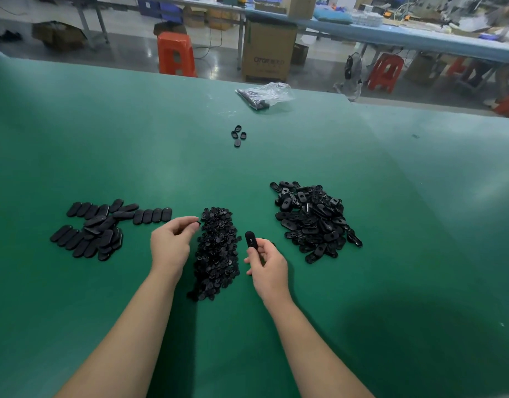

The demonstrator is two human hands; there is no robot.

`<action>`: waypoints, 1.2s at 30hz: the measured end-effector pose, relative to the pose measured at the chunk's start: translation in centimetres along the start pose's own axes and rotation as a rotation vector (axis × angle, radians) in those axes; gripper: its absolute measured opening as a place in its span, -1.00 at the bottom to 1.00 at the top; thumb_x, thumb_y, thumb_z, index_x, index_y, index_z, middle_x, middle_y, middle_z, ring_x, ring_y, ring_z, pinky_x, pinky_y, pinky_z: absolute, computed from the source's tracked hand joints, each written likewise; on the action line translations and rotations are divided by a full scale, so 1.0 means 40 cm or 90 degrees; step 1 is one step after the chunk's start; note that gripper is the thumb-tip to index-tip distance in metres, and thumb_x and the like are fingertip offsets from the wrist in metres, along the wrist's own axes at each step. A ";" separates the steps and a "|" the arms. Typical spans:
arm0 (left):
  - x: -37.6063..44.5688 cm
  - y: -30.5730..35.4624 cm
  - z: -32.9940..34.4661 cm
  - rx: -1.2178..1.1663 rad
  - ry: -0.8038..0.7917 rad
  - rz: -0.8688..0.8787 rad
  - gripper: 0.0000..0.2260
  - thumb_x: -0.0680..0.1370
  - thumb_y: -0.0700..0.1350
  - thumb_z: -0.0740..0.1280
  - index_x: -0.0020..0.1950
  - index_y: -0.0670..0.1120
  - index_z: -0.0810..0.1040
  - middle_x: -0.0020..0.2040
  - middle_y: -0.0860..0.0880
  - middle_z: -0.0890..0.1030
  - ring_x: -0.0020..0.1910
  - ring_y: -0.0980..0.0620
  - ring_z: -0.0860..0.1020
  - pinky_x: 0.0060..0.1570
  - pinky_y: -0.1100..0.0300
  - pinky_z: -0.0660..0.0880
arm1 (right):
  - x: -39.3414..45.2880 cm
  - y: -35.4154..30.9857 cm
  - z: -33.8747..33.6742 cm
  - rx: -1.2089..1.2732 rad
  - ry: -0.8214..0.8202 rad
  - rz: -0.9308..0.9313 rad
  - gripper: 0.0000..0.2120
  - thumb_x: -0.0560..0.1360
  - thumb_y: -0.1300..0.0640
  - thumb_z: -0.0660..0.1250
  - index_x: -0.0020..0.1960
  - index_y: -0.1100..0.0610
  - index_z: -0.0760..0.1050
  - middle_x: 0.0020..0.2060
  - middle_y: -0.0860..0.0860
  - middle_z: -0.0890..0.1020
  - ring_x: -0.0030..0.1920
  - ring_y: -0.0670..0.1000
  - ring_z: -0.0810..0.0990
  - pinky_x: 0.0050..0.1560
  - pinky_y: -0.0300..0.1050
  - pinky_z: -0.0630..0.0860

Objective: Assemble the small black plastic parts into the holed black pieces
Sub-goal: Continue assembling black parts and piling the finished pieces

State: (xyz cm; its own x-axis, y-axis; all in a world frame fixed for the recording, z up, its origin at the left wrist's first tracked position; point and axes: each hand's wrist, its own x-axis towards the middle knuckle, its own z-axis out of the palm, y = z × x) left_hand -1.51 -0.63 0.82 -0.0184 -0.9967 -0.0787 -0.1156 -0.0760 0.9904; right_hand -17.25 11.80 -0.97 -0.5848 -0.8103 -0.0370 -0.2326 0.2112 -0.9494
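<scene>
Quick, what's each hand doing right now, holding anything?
Left hand: pinching a small black part at its fingertips, over the middle pile.
Right hand: gripping one oval holed piece, held upright.

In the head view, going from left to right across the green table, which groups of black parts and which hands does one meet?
Flat oval black pieces → left hand → pile of small black plastic parts → right hand → heap of holed black pieces.
</scene>
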 end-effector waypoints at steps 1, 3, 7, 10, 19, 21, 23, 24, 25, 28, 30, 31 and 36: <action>-0.008 0.008 0.010 0.003 -0.024 0.005 -0.80 0.53 -0.21 0.46 -0.16 0.11 0.70 -0.16 0.14 0.72 -0.12 0.26 0.66 -0.03 0.33 0.49 | 0.000 0.001 0.000 0.003 0.000 -0.001 -0.77 0.65 0.13 0.30 -0.02 -0.22 0.49 -0.24 -0.05 0.67 -0.36 -0.15 0.59 -0.29 -0.22 0.60; -0.025 0.024 0.031 0.014 -0.067 0.028 -0.82 0.53 -0.20 0.46 -0.15 0.09 0.71 -0.15 0.14 0.72 -0.11 0.24 0.65 -0.03 0.32 0.48 | 0.000 0.003 0.002 0.008 0.002 0.002 -0.85 0.65 0.12 0.30 0.03 -0.14 0.54 -0.22 -0.03 0.67 -0.37 -0.16 0.59 -0.33 -0.26 0.56; -0.061 0.053 0.069 0.136 -0.149 0.126 -0.78 0.53 -0.20 0.45 -0.18 0.14 0.67 -0.19 0.24 0.69 -0.15 0.31 0.61 -0.08 0.44 0.44 | 0.002 0.004 0.005 0.029 0.014 0.013 -0.88 0.65 0.15 0.27 0.11 0.02 0.57 -0.15 -0.07 0.70 -0.24 -0.18 0.66 -0.31 -0.32 0.55; -0.094 0.063 0.094 0.241 -0.195 0.191 -0.78 0.52 -0.19 0.45 -0.17 0.16 0.66 -0.20 0.28 0.67 -0.13 0.33 0.60 -0.12 0.54 0.40 | 0.002 0.001 0.007 0.046 0.004 0.008 -0.80 0.66 0.19 0.25 0.02 -0.10 0.54 -0.14 -0.12 0.71 -0.20 -0.10 0.69 -0.25 -0.17 0.62; -0.126 0.062 0.150 0.379 -0.220 0.228 -0.89 0.53 -0.20 0.40 -0.07 0.00 0.69 -0.18 0.13 0.67 -0.16 0.13 0.60 -0.05 0.17 0.54 | 0.005 0.017 0.007 -0.025 -0.004 -0.020 -0.77 0.62 0.19 0.24 0.14 -0.03 0.61 -0.17 -0.14 0.69 -0.22 -0.10 0.65 -0.14 -0.12 0.62; -0.124 0.064 0.153 0.406 -0.227 0.241 -0.89 0.54 -0.19 0.39 -0.06 0.00 0.69 -0.17 0.11 0.67 -0.15 0.09 0.60 -0.03 0.12 0.55 | 0.006 0.016 0.005 -0.041 0.003 -0.028 -0.77 0.61 0.18 0.25 0.16 -0.02 0.61 -0.19 -0.17 0.68 -0.23 -0.16 0.62 -0.20 -0.27 0.54; -0.118 0.066 0.154 0.419 -0.239 0.238 -0.88 0.54 -0.19 0.38 -0.06 0.00 0.69 -0.18 0.10 0.68 -0.16 0.09 0.61 -0.04 0.09 0.57 | 0.006 0.014 0.003 -0.042 0.003 -0.028 -0.77 0.61 0.18 0.26 0.16 -0.03 0.61 -0.19 -0.18 0.68 -0.22 -0.16 0.62 -0.20 -0.28 0.53; -0.115 0.068 0.154 0.425 -0.245 0.234 -0.88 0.55 -0.19 0.38 -0.07 0.01 0.69 -0.19 0.10 0.68 -0.17 0.09 0.61 -0.04 0.09 0.57 | 0.007 0.014 0.003 -0.040 0.001 -0.026 -0.77 0.61 0.17 0.26 0.16 -0.04 0.61 -0.19 -0.18 0.68 -0.22 -0.16 0.62 -0.19 -0.27 0.54; -0.112 0.069 0.154 0.430 -0.251 0.229 -0.88 0.55 -0.18 0.38 -0.07 0.01 0.69 -0.19 0.10 0.68 -0.17 0.09 0.61 -0.05 0.09 0.58 | 0.006 0.014 0.003 -0.039 -0.001 -0.024 -0.77 0.61 0.17 0.26 0.15 -0.06 0.61 -0.20 -0.18 0.68 -0.23 -0.14 0.63 -0.19 -0.26 0.55; -0.105 0.075 0.159 0.446 -0.255 0.220 -0.88 0.53 -0.18 0.39 -0.10 0.04 0.67 -0.21 0.11 0.67 -0.18 0.10 0.61 -0.08 0.08 0.59 | 0.006 0.015 0.003 -0.033 0.000 -0.032 -0.76 0.61 0.17 0.24 0.11 -0.10 0.61 -0.25 -0.18 0.66 -0.28 -0.09 0.63 -0.23 -0.23 0.55; -0.104 0.074 0.164 0.452 -0.245 0.214 -0.91 0.51 -0.17 0.41 -0.11 0.04 0.63 -0.22 0.11 0.66 -0.18 0.07 0.60 -0.08 0.07 0.58 | 0.008 0.018 0.002 -0.026 0.002 -0.036 -0.76 0.62 0.17 0.23 0.09 -0.09 0.61 -0.25 -0.15 0.67 -0.28 -0.07 0.64 -0.21 -0.16 0.58; -0.103 0.074 0.167 0.449 -0.235 0.204 -0.91 0.50 -0.16 0.44 -0.09 0.03 0.60 -0.22 0.10 0.65 -0.17 0.05 0.60 -0.08 0.07 0.57 | 0.009 0.020 0.002 -0.021 0.001 -0.032 -0.76 0.62 0.17 0.23 0.10 -0.07 0.62 -0.24 -0.14 0.67 -0.27 -0.06 0.65 -0.19 -0.11 0.61; -0.086 0.080 0.165 0.431 -0.240 0.151 -0.73 0.46 -0.10 0.53 0.14 0.02 0.62 -0.12 0.09 0.61 -0.07 0.04 0.59 0.07 0.12 0.52 | 0.016 0.027 0.002 0.006 -0.004 -0.006 -0.78 0.65 0.16 0.21 0.15 0.03 0.62 -0.25 -0.10 0.65 -0.26 -0.04 0.65 -0.14 0.05 0.65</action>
State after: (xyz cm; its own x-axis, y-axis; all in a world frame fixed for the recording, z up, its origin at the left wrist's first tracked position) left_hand -8.38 2.72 3.50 -0.4379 -0.8986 -0.0288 -0.6408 0.2895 0.7111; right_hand -17.80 11.46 -2.04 -0.5774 -0.8159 -0.0297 -0.2313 0.1984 -0.9524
